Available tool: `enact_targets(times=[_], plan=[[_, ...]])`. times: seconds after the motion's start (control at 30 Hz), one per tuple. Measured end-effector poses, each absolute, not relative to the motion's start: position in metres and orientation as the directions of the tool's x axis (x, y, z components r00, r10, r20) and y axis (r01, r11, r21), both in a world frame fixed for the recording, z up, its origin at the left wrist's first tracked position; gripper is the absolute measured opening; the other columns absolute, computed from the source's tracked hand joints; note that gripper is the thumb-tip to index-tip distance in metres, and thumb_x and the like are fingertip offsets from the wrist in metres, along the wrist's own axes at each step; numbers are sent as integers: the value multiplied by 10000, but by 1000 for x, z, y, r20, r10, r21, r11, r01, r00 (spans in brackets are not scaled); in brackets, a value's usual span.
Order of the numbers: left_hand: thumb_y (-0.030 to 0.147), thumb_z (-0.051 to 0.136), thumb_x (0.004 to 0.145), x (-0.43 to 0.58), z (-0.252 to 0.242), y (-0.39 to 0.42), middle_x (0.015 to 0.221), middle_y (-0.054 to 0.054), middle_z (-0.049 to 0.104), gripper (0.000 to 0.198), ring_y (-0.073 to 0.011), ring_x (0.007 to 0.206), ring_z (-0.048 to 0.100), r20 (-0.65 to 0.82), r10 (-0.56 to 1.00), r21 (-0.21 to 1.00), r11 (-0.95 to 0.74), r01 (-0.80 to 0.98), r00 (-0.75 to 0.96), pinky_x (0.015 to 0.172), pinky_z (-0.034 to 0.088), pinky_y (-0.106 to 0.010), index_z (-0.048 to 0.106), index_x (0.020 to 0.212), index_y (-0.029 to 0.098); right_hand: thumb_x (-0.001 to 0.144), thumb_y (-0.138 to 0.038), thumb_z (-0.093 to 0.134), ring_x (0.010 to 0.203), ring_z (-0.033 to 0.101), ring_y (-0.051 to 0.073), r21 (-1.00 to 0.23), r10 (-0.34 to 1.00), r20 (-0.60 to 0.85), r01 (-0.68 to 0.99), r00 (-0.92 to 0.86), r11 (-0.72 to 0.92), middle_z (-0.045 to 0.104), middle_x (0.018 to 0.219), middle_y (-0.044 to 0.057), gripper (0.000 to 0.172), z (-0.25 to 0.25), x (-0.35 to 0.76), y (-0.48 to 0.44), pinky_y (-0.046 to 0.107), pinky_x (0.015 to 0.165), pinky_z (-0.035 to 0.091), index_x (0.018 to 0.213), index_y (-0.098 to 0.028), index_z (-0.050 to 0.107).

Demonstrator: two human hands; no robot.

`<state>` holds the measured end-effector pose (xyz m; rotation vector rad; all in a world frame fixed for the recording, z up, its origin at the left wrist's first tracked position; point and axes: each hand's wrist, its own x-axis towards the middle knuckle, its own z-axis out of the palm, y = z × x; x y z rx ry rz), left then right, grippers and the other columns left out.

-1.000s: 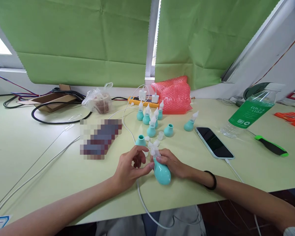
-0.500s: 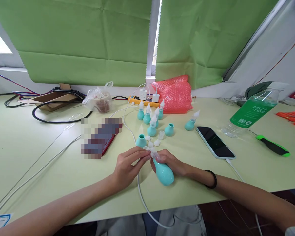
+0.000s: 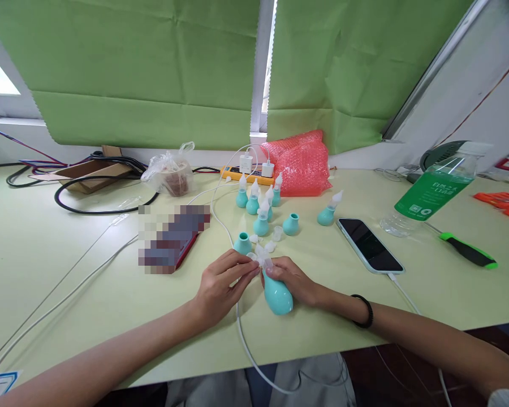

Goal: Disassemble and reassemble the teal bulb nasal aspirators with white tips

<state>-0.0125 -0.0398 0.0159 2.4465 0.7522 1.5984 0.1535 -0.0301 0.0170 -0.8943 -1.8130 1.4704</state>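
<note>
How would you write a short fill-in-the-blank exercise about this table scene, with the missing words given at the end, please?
1. The hand gripping the held teal bulb is the person's ____ one.
2. Open-topped teal bulbs standing on the table number ____.
3. The label on the leaning-looking bottle is mainly ____.

Missing words: right; two; green.

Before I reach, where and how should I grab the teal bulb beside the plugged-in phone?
Probably grip the teal bulb by its round body, below the tip, from the near left: it stands upright, with the phone close on its right.
</note>
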Motion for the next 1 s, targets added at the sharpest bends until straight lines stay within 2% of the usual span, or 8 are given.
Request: enact_targets(times=[0.27,0.43,0.57,0.73,0.87,1.0], plan=[[36,541,715,-12,19,-41,675,-64,586,117,-127,622,514,818,460,336,-870,361,346,549,449,-254,580,780,125,764,-400,386,483,230,60,-944,785,151,148,-602,295,256,517,-51,332,13,155,-29,201,440,210,541,-165,311],[43,500,734,-11,21,-43,623,-41,557,104,-113,585,473,779,497,365,-856,366,383,528,418,-239,551,773,125,780,-416,376,484,226,59,-906,752,187,184,-632,380,255,522,-50,345,13,157,-28,202,437,203,553,-162,326],[93,474,749,-11,26,-47,576,-18,518,85,-95,536,450,689,618,501,-784,367,379,503,405,-220,539,708,129,777,-423,375,497,226,62,-888,725,225,170,-651,428,249,528,-47,354,13,158,-27,207,453,205,547,-161,318],[156,480,745,-10,30,-49,610,-22,540,94,-91,544,484,488,798,736,-594,324,355,529,450,-214,539,680,121,744,-457,401,475,237,57,-907,723,229,127,-652,402,252,508,-48,386,15,159,-23,208,442,205,512,-158,326],[194,494,750,-10,30,-49,633,-25,533,107,-97,555,500,343,882,879,-423,221,322,520,465,-219,537,700,110,718,-479,426,445,298,62,-939,731,197,89,-653,333,336,472,-39,395,16,161,-21,203,428,259,506,-147,409],[214,501,758,-10,32,-50,620,-15,524,126,-87,515,501,249,905,939,-313,144,343,490,450,-214,529,700,107,708,-423,462,458,418,83,-968,716,184,4,-673,253,484,496,-7,340,13,162,-20,207,447,338,542,-129,504]])
